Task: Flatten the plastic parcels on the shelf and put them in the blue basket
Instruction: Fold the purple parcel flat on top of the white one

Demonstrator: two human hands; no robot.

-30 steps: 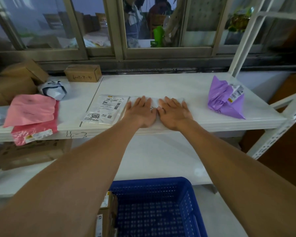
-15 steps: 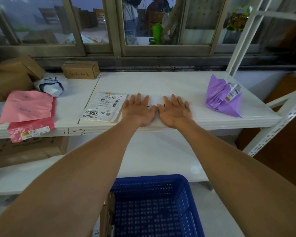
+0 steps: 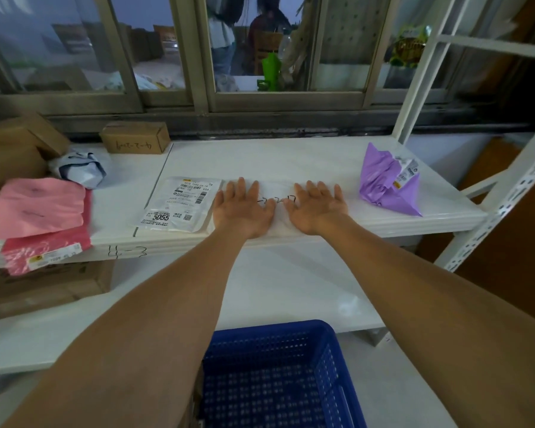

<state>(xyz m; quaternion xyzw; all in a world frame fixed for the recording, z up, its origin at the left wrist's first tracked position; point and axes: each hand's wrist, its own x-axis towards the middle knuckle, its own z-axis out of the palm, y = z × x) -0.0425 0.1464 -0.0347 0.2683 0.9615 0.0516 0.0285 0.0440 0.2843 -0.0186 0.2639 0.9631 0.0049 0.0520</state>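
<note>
1. Pressing down side by side, the left hand (image 3: 243, 211) and right hand (image 3: 317, 208) lie palm-flat on a white plastic parcel (image 3: 278, 220) at the front edge of the upper shelf (image 3: 260, 159); each grip is fully spread, fingers straight, closed around nothing.
2. That parcel is pale and nearly the shelf's own colour, thin and flat, with dark handwritten marks showing between the two thumbs and a printed shipping label (image 3: 179, 205) (number 5055) on its left part.
3. One purple parcel (image 3: 386, 183) stands crumpled and peaked on the same shelf, well right of the right hand, with a small label on its upper right.
4. Two pink parcels lie at the left: a lighter pink parcel (image 3: 37, 208) on top of a darker pink parcel (image 3: 50, 248), which overhangs the shelf edge.
5. One crumpled white-and-grey parcel (image 3: 81, 168) sits behind them, near one small cardboard box (image 3: 135, 137) with writing on its side.
6. One blue basket (image 3: 278, 375), perforated, sits below between the forearms, in front of the lower shelf (image 3: 291, 291); no parcel is visible inside it.
</note>
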